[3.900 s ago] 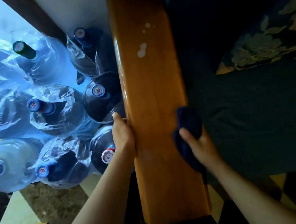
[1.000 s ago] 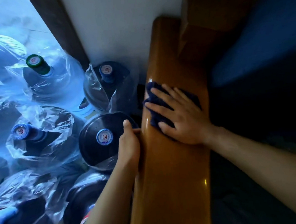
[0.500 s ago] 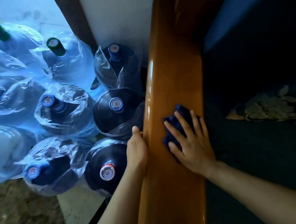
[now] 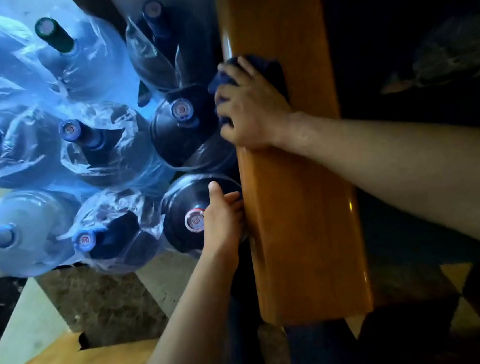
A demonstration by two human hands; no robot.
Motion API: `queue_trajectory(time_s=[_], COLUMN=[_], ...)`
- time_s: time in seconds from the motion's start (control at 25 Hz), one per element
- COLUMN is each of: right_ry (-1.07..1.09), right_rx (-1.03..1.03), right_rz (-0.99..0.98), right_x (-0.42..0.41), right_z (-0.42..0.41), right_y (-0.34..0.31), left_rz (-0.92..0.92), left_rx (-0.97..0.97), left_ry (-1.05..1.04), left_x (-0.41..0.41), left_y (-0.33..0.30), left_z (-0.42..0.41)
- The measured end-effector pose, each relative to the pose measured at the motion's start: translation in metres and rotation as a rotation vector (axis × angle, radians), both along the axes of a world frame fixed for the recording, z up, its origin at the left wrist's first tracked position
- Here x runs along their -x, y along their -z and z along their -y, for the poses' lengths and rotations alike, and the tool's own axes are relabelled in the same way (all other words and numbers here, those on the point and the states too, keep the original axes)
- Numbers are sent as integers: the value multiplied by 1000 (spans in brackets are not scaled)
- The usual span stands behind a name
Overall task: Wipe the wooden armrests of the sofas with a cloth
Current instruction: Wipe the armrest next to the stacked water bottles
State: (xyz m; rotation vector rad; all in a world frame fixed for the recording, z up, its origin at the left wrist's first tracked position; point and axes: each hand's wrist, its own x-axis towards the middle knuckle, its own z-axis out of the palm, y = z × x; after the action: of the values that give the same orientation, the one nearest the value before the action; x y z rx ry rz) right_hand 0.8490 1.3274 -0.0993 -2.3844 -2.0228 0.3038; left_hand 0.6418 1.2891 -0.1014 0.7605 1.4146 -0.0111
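At 9 o'clock, plastic-wrapped water bottles [image 4: 86, 144] are packed close against the sofa. The left hand [image 4: 221, 216] is braced at the armrest's outer edge, at about 7 o'clock; whether its grip is closed on anything cannot be told. The wooden armrest [image 4: 302, 219] runs from 12 to 6 o'clock. At 12 o'clock the cloth [image 4: 271, 68] is grasped by the right hand [image 4: 250, 106], fingers curled over the outer edge. For a clean pass, the cloth is best kept wrapped over that rounded edge, pressed evenly and drawn along the grain. Contact with the bottles should be avoided. At 3 o'clock the dark seat cushion [image 4: 417, 74] is barely discernible.
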Motion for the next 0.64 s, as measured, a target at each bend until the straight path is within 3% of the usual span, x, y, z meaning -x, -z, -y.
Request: queue_trajectory(time_s=[0.12, 0.24, 0.4, 0.52, 0.64], right_ry=[-164, -246, -283, -99, 155], right_rx=[95, 105, 170, 13, -205], right_rz=[-129, -230, -296, -431, -493], right_x=[95, 174, 232, 247, 230], right_z=[99, 185, 248, 277, 317], right_y=[-8, -10, -20, -40, -75], left_rz=[-49, -171, -196, -138, 38], left_rx=[105, 161, 421, 442, 455], left_ry=[-113, -32, 31, 39, 34], left_x=[13, 45, 95, 115, 98], left_y=[-10, -17, -40, -66, -102], left_z=[17, 50, 91, 124, 168])
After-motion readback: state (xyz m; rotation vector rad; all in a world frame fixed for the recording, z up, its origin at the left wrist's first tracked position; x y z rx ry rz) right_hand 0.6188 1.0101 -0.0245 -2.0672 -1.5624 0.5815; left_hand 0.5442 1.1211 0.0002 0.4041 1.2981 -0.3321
